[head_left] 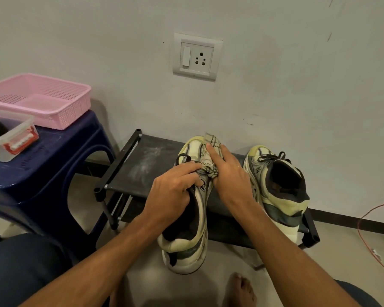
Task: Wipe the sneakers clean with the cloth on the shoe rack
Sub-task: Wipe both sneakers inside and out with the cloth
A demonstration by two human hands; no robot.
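Checked cloth (211, 155) bunched in right hand (228, 176); palm and lower fingers clamped round its gathered end, index finger stretched flat over it toward 11 o'clock, pressing it on the side of the sneaker (192, 220); loose corner of cloth poking out past the fingertip at 12 o'clock. Left hand (172, 188) at 9 o'clock of the cloth, fingers curled over tongue and laces, gripping the sneaker at its collar; fingertips touching the cloth's edge. Sneaker toe over the top of the rack (140, 167), pointing at 12 o'clock; heel out past the rack's front edge toward 6 o'clock. Second sneaker (277, 187) at 3 o'clock of the right hand, upright on the rack, toe to the wall (297, 74), untouched.

Rack black and low, with a dusty white smear on top at 9 o'clock of the held sneaker; set against the pale wall, socket (197, 56) at 12 o'clock. Blue stool (53, 167) at 9 o'clock of the rack, bearing a pink basket (60, 116) and a clear box (20, 138) with red clips. Orange cable (367, 231) on the floor at 3 o'clock; bare foot (239, 289) at 6 o'clock.
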